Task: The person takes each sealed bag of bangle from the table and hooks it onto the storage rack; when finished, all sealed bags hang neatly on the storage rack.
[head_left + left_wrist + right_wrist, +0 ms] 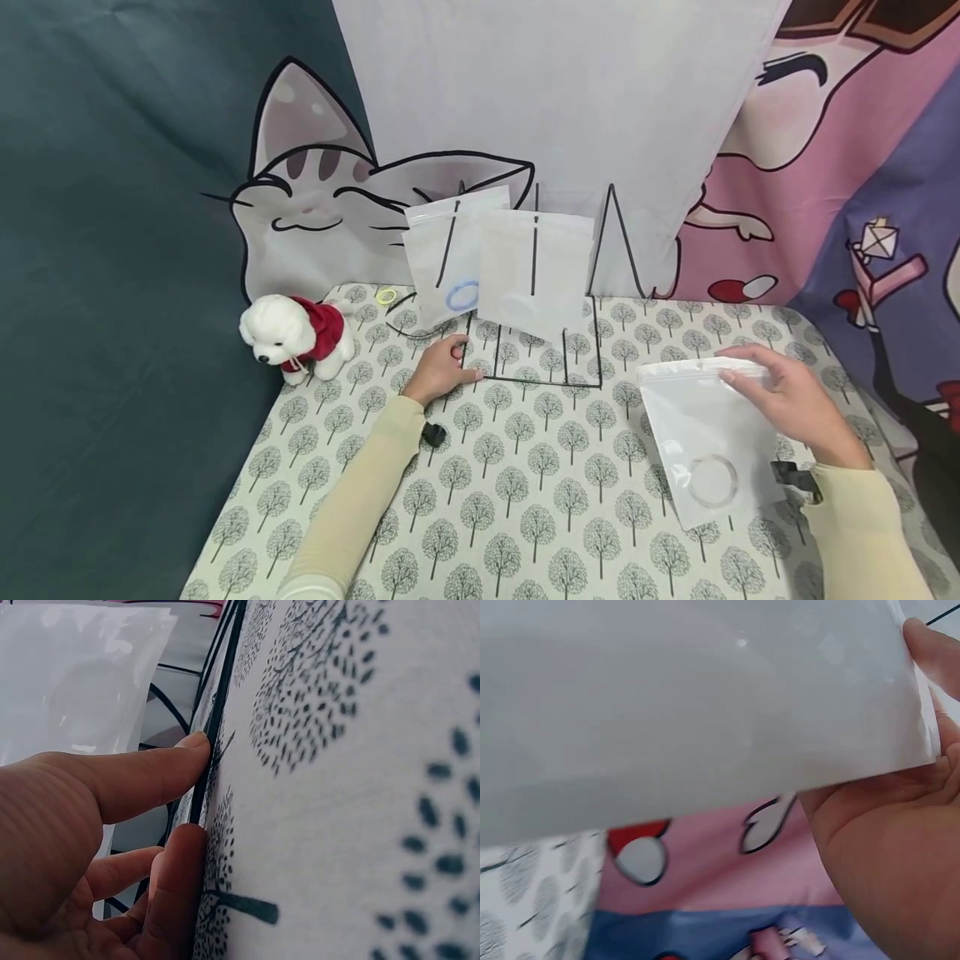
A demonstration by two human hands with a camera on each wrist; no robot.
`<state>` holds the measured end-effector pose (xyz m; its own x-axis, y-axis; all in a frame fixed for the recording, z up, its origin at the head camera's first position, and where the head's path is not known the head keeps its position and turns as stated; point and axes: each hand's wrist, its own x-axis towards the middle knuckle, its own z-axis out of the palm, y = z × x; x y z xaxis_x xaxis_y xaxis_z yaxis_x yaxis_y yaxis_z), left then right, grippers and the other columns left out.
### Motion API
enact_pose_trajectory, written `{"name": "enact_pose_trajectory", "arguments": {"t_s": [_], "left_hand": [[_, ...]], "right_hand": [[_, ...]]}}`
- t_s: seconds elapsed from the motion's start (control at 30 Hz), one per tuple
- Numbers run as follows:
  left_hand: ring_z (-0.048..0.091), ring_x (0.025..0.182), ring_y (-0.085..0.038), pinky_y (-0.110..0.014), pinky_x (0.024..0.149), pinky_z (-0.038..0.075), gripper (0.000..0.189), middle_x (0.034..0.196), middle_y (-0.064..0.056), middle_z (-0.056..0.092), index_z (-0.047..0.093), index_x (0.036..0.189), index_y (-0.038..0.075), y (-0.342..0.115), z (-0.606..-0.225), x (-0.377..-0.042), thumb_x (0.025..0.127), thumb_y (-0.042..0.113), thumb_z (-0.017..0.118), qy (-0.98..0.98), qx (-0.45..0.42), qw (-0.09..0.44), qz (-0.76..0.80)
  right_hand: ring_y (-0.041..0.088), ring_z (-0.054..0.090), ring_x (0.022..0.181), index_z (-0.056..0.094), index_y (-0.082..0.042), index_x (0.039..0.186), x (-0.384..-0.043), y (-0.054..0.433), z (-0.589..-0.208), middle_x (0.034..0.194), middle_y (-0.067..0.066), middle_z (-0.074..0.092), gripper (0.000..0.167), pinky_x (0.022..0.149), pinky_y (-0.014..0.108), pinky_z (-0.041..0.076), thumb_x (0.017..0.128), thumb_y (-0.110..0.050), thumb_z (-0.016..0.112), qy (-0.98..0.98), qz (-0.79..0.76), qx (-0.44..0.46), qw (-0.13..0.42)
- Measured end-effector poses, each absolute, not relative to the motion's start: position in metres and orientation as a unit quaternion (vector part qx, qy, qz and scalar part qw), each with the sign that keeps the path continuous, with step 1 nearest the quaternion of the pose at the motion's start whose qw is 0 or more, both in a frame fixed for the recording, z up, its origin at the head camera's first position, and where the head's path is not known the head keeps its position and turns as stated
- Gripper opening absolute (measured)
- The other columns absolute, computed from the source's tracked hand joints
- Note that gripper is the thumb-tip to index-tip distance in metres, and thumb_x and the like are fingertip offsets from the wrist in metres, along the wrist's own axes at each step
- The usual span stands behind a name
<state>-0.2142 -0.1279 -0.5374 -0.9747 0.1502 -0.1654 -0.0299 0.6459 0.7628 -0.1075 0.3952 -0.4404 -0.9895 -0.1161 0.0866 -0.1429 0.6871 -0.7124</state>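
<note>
A black wire rack (pixel 549 382) stands on the patterned cloth with three pointed prongs at its back. Two white zip bags hang on it: the left bag (pixel 427 275) shows a blue ring (pixel 462 295), and the right bag (pixel 558 267) overlaps it. My left hand (pixel 442 368) is at the rack's front left corner, thumb (pixel 196 742) and fingers gripping the thin wire. Off to the right, my right hand (pixel 797 400) pinches a third zip bag (pixel 675 417) by its top right corner, thumb in front. A pale ring (pixel 694 492) shows through this bag.
A white plush dog (pixel 281 327) in a red hoodie sits at the table's left edge. Behind the left bag lie a yellow ring (pixel 386 297) and a thin dark cord or band (pixel 412 336). A printed cloth backdrop (pixel 570 92) rises at the back.
</note>
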Motion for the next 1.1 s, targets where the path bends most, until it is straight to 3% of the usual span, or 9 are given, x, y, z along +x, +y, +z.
{"name": "enact_pose_trajectory", "arguments": {"t_s": [0.13,0.33,0.53,0.7,0.8,0.9,0.93,1.03,1.1], "left_hand": [[0.050,0.088,-0.022,-0.044,0.094,0.048,0.086,0.102,-0.002,0.055,0.053,0.154,0.014,-0.129,-0.536,-0.214,0.080,0.028,0.094,0.900,0.032,0.108,0.421],[0.051,0.090,-0.021,-0.044,0.094,0.049,0.087,0.104,-0.002,0.056,0.053,0.155,0.016,-0.129,-0.537,-0.215,0.079,0.029,0.094,0.903,0.032,0.105,0.414],[0.051,0.090,-0.022,-0.044,0.095,0.048,0.086,0.104,-0.002,0.055,0.053,0.154,0.015,-0.128,-0.539,-0.215,0.079,0.028,0.094,0.902,0.034,0.105,0.418],[0.052,0.092,-0.021,-0.044,0.096,0.049,0.089,0.105,-0.002,0.056,0.052,0.155,0.016,-0.128,-0.540,-0.216,0.078,0.029,0.095,0.903,0.034,0.103,0.415],[0.052,0.092,-0.022,-0.044,0.095,0.050,0.089,0.105,-0.002,0.056,0.053,0.155,0.017,-0.128,-0.541,-0.216,0.078,0.030,0.095,0.904,0.031,0.101,0.413],[0.052,0.092,-0.022,-0.045,0.095,0.049,0.088,0.105,-0.002,0.056,0.053,0.154,0.017,-0.128,-0.540,-0.216,0.078,0.030,0.095,0.905,0.029,0.100,0.412],[0.052,0.092,-0.022,-0.045,0.095,0.049,0.088,0.105,-0.002,0.056,0.054,0.154,0.017,-0.128,-0.540,-0.216,0.078,0.030,0.095,0.905,0.029,0.100,0.413],[0.052,0.092,-0.022,-0.045,0.096,0.049,0.088,0.105,-0.002,0.056,0.054,0.154,0.017,-0.128,-0.540,-0.215,0.078,0.029,0.095,0.905,0.029,0.100,0.412],[0.052,0.091,-0.022,-0.045,0.096,0.049,0.088,0.104,-0.002,0.056,0.053,0.154,0.016,-0.127,-0.540,-0.215,0.078,0.029,0.095,0.905,0.029,0.102,0.411]], "right_hand": [[0.014,0.073,0.065,0.068,-0.013,0.135,-0.104,0.379,-0.424,0.091,-0.019,0.075,0.033,0.056,0.032,0.058,0.103,-0.020,0.071,-0.916,0.390,0.084,0.040],[0.012,0.074,0.063,0.069,-0.010,0.135,-0.099,0.354,-0.406,0.089,-0.023,0.074,0.034,0.055,0.028,0.058,0.101,-0.012,0.073,-0.904,0.411,0.093,0.080],[0.004,0.073,0.063,0.071,-0.003,0.129,-0.103,0.333,-0.396,0.102,-0.028,0.073,0.035,0.053,0.025,0.058,0.095,0.004,0.073,-0.876,0.434,0.154,0.142],[-0.003,0.071,0.068,0.073,0.002,0.123,-0.109,0.317,-0.389,0.109,-0.026,0.073,0.038,0.058,0.017,0.056,0.087,0.014,0.074,-0.850,0.438,0.205,0.206],[-0.005,0.063,0.059,0.073,0.004,0.122,-0.115,0.308,-0.386,0.103,-0.022,0.073,0.039,0.055,0.013,0.051,0.085,0.018,0.073,-0.837,0.452,0.212,0.223],[-0.008,0.046,0.045,0.072,0.007,0.120,-0.122,0.299,-0.384,0.080,-0.021,0.064,0.038,0.044,0.013,0.040,0.084,0.020,0.072,-0.823,0.463,0.216,0.248],[-0.007,0.044,0.043,0.071,0.009,0.120,-0.125,0.296,-0.383,0.079,-0.020,0.063,0.038,0.043,0.014,0.039,0.084,0.020,0.072,-0.817,0.470,0.218,0.256],[-0.006,0.056,0.049,0.070,0.012,0.119,-0.132,0.288,-0.379,0.079,-0.018,0.065,0.034,0.045,0.013,0.045,0.086,0.020,0.070,-0.800,0.490,0.215,0.272],[-0.003,0.067,0.059,0.070,0.012,0.120,-0.135,0.283,-0.376,0.091,-0.017,0.073,0.033,0.050,0.015,0.052,0.088,0.018,0.070,-0.793,0.503,0.209,0.273]]}}
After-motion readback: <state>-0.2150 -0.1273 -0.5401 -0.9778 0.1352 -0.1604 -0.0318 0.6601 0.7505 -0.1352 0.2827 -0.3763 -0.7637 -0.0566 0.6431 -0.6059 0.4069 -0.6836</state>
